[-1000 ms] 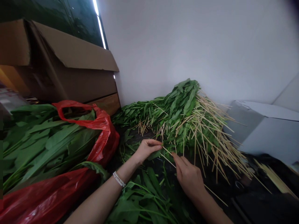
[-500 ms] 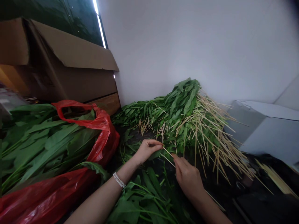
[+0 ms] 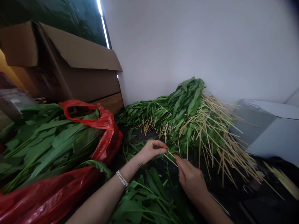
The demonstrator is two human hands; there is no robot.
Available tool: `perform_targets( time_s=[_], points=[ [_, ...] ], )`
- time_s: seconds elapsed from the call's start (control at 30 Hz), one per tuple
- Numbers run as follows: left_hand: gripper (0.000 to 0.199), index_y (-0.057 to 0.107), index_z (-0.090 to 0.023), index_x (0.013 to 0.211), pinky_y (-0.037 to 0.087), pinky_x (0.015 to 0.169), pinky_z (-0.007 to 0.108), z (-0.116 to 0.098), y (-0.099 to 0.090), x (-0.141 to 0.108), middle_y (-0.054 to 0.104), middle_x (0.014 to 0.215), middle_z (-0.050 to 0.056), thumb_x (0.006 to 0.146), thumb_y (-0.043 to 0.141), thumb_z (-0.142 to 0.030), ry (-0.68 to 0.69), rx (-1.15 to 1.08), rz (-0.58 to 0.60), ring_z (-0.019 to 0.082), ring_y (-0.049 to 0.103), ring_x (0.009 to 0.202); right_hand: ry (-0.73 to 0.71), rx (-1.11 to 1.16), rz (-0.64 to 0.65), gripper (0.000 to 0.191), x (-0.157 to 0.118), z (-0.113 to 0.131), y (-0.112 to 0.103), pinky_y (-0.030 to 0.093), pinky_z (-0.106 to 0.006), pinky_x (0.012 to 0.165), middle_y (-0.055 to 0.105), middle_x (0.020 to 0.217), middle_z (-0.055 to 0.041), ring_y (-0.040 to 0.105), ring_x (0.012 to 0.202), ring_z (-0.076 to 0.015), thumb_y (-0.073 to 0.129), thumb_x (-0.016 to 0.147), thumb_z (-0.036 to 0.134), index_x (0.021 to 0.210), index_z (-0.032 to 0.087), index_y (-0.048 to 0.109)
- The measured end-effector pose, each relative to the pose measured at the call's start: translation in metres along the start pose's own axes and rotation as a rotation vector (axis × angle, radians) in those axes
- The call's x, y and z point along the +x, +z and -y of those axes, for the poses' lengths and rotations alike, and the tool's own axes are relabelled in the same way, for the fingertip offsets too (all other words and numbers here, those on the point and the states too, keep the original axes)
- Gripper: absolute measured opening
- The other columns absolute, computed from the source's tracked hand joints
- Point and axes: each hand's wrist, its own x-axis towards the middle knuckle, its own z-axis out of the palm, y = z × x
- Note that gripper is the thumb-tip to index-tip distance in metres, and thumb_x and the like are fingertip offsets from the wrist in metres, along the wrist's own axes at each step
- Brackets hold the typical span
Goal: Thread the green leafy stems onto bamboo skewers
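Between my two hands runs a thin pale wooden stick [image 3: 171,154]. My left hand [image 3: 153,151], with a beaded bracelet at the wrist, pinches a small green piece at the stick's upper end. My right hand [image 3: 190,175] is closed round the stick's lower part. Another stick [image 3: 171,160] lies close beside it, just below my fingertips. Long green leaves [image 3: 144,199] lie beneath my forearms. Beyond my hands is a heap of leaves [image 3: 187,99] on many sticks [image 3: 219,124], whose bare ends point right and toward me.
A red plastic bag [image 3: 106,124] full of large leaves [image 3: 56,140] stands at the left. Behind it is an open cardboard box [image 3: 86,77]. A white box [image 3: 277,130] and a bundle of sticks [image 3: 285,180] are at the right, a pale wall [image 3: 187,40] behind.
The whole view has shifted, so most things appear slightly further right. My hands are a little closer together along the stick, and less of it shows between them.
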Motion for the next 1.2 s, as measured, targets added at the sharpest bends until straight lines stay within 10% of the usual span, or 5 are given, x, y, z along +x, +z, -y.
perform_targets(
  time_s=[0.17,0.43,0.73,1.07,1.2],
  points=[
    [0.028,0.071,-0.013,0.077,0.048,0.073,0.027,0.002,0.007,-0.002,0.07,0.074,0.004,0.061,0.081,-0.034,0.004,0.041,0.083,0.015,0.063,0.07,-0.025,-0.044,-0.007,0.036,0.004,0.003,-0.001,0.051,-0.024,0.066,0.067,0.085,-0.0067,0.067,0.073,-0.0157,0.032,0.095,0.016,0.12,0.014,0.058],
    [0.029,0.066,-0.014,0.082,0.044,0.066,0.024,-0.004,-0.018,0.005,0.065,0.075,0.002,0.074,0.069,-0.042,0.225,0.294,-0.336,0.013,0.057,0.069,0.126,-0.025,-0.197,0.029,0.012,-0.015,-0.016,0.05,-0.025,0.07,0.07,0.095,-0.0072,0.067,0.078,-0.0169,0.037,0.095,0.022,0.111,0.014,0.06],
    [0.023,0.07,-0.02,0.084,0.043,0.077,0.03,0.008,-0.023,-0.001,0.066,0.086,0.005,0.068,0.075,-0.036,0.304,1.202,-0.011,0.023,0.058,0.086,0.148,-0.023,-0.359,0.028,0.016,-0.018,-0.026,0.049,-0.02,0.07,0.07,0.086,-0.006,0.067,0.071,-0.013,0.041,0.095,0.022,0.112,0.012,0.06],
    [0.054,0.046,-0.018,0.13,0.042,0.094,0.042,0.003,-0.041,0.007,0.058,0.123,0.013,0.078,0.058,-0.012,0.335,1.006,-0.774,0.028,0.053,0.113,0.157,-0.007,-0.344,0.029,0.017,-0.019,-0.027,0.049,-0.02,0.07,0.07,0.084,-0.0061,0.067,0.069,-0.0126,0.04,0.095,0.024,0.11,0.011,0.062],
    [0.039,0.057,-0.018,0.113,0.041,0.095,0.043,0.001,-0.034,0.004,0.059,0.116,0.011,0.075,0.062,-0.013,0.397,1.138,-0.754,0.028,0.052,0.111,0.176,-0.013,-0.351,0.029,0.017,-0.019,-0.027,0.05,-0.019,0.068,0.071,0.081,-0.0053,0.067,0.066,-0.0123,0.041,0.094,0.024,0.109,0.012,0.062]
  ],
)
